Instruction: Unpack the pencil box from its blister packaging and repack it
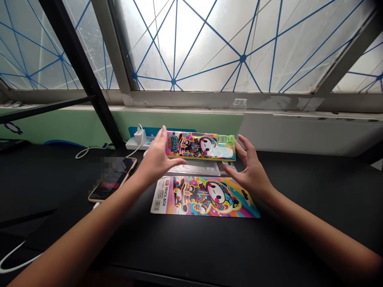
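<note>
Left hand (157,157) and right hand (249,169), both spread wide and holding nothing, just beside a cartoon-printed pencil box (197,145) lying behind its printed card sleeve (206,197) on a black tabletop (44,187).

One left hand (157,156), one right hand (250,170), one pencil box (200,146), one printed card (203,197), one phone (113,179), one power strip (133,143), one white charger (140,136), one table (299,207).

The pencil box (200,146) was smooth, glossy plastic, with a translucent green plastic catch (225,140). The printed card (205,197) showed a glossy coated finish. The worktop (299,223) was matt black.
</note>
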`<move>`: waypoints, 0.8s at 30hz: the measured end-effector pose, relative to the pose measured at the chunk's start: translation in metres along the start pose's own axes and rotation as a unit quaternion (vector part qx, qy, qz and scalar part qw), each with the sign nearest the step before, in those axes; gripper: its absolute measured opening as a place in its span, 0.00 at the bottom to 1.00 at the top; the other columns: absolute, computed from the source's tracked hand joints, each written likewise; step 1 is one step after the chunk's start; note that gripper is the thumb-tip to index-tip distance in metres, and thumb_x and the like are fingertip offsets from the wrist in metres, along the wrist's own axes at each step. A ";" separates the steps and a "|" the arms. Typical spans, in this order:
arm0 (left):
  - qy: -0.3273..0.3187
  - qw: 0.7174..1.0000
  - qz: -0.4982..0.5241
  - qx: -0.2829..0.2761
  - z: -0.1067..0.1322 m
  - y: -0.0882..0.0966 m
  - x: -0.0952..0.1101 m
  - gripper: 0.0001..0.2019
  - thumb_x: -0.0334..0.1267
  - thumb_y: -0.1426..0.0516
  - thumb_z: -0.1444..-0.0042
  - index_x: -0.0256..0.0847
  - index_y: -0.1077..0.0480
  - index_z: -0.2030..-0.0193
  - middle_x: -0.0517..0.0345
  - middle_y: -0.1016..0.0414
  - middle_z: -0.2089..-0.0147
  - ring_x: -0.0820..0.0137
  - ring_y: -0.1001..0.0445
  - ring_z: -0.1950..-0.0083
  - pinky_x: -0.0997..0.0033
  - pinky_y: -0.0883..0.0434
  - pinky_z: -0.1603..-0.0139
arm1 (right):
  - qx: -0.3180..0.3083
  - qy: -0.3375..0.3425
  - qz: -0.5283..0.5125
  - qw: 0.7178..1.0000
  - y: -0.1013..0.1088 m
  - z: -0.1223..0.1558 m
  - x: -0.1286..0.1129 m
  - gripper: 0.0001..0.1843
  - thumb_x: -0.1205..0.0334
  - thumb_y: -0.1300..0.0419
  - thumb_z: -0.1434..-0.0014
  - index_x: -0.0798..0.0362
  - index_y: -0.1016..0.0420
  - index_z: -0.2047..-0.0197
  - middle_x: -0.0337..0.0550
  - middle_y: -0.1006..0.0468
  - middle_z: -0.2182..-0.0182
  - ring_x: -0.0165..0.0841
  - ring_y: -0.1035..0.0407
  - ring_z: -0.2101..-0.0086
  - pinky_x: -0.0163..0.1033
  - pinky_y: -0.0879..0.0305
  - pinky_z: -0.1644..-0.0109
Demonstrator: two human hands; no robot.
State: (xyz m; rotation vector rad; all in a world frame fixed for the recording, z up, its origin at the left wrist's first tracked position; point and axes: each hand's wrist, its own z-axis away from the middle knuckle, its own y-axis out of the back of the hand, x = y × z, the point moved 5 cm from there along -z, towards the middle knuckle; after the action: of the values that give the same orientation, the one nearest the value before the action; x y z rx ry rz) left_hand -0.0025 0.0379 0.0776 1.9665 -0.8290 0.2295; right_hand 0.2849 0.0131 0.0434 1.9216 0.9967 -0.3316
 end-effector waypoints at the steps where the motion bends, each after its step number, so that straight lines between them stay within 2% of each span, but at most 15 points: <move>1: 0.003 1.000 -0.015 -0.015 -0.003 -0.005 -0.004 0.60 0.45 0.27 0.50 0.32 0.59 0.21 0.30 0.54 0.21 0.48 0.54 0.20 0.50 0.48 0.22 | 0.001 0.000 -0.015 1.000 -0.003 -0.005 0.004 0.50 0.55 0.37 0.36 0.44 0.65 0.22 0.55 0.39 0.28 0.47 0.37 0.33 0.53 0.29 0.37; 3: 0.001 0.999 -0.041 -0.027 -0.004 -0.014 -0.014 0.57 0.42 0.29 0.47 0.32 0.60 0.21 0.28 0.52 0.22 0.47 0.54 0.20 0.48 0.46 0.23 | 0.002 -0.010 -0.045 0.999 -0.009 -0.008 0.011 0.49 0.55 0.35 0.37 0.44 0.61 0.23 0.55 0.36 0.29 0.48 0.37 0.33 0.54 0.31 0.36; 6: -0.023 0.995 -0.087 -0.033 0.001 -0.018 -0.025 0.52 0.42 0.31 0.45 0.34 0.56 0.21 0.29 0.48 0.23 0.44 0.48 0.22 0.42 0.44 0.26 | -0.035 -0.034 -0.005 0.999 -0.018 0.000 0.022 0.48 0.51 0.37 0.35 0.46 0.61 0.23 0.57 0.34 0.31 0.50 0.37 0.33 0.58 0.33 0.35; 8: -0.026 0.993 -0.102 -0.060 0.005 -0.019 -0.031 0.50 0.47 0.32 0.44 0.35 0.52 0.22 0.31 0.45 0.23 0.43 0.45 0.23 0.41 0.43 0.27 | -0.076 -0.039 0.030 0.996 -0.025 0.005 0.026 0.46 0.48 0.40 0.34 0.49 0.60 0.23 0.58 0.32 0.32 0.51 0.36 0.34 0.59 0.34 0.35; 12: 0.016 0.989 -0.068 -0.133 0.014 -0.026 -0.040 0.46 0.58 0.38 0.41 0.34 0.47 0.23 0.33 0.42 0.25 0.44 0.44 0.24 0.44 0.43 0.27 | -0.123 -0.037 0.108 0.986 -0.029 0.009 0.034 0.38 0.42 0.45 0.32 0.50 0.46 0.26 0.59 0.34 0.30 0.53 0.35 0.35 0.60 0.31 0.37; 15: 0.024 0.989 -0.047 -0.141 0.016 -0.031 -0.042 0.44 0.59 0.41 0.39 0.34 0.46 0.24 0.35 0.42 0.24 0.46 0.44 0.24 0.44 0.44 0.26 | -0.131 -0.009 0.140 0.981 -0.028 0.012 0.038 0.38 0.42 0.44 0.32 0.50 0.46 0.26 0.60 0.35 0.30 0.53 0.38 0.33 0.61 0.32 0.36; 21: 0.014 0.979 -0.088 -0.182 0.019 -0.039 -0.040 0.37 0.61 0.50 0.32 0.34 0.39 0.27 0.37 0.42 0.24 0.48 0.46 0.23 0.45 0.44 0.26 | -0.166 0.034 0.226 0.959 -0.032 0.020 0.039 0.40 0.40 0.46 0.31 0.56 0.45 0.26 0.65 0.50 0.25 0.54 0.48 0.29 0.63 0.38 0.32; 24: -0.004 0.970 -0.136 -0.199 0.021 -0.041 -0.035 0.35 0.61 0.54 0.30 0.35 0.37 0.28 0.38 0.46 0.22 0.46 0.49 0.22 0.42 0.46 0.26 | -0.136 0.082 0.258 0.953 -0.029 0.019 0.028 0.35 0.43 0.46 0.30 0.55 0.40 0.29 0.66 0.50 0.25 0.56 0.47 0.29 0.70 0.42 0.33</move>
State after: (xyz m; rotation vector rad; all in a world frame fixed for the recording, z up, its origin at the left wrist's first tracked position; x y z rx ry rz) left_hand -0.0062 0.0489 0.0210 1.6742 -0.5488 -0.1017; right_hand 0.2839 0.0192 -0.0005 1.8911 0.5703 0.2588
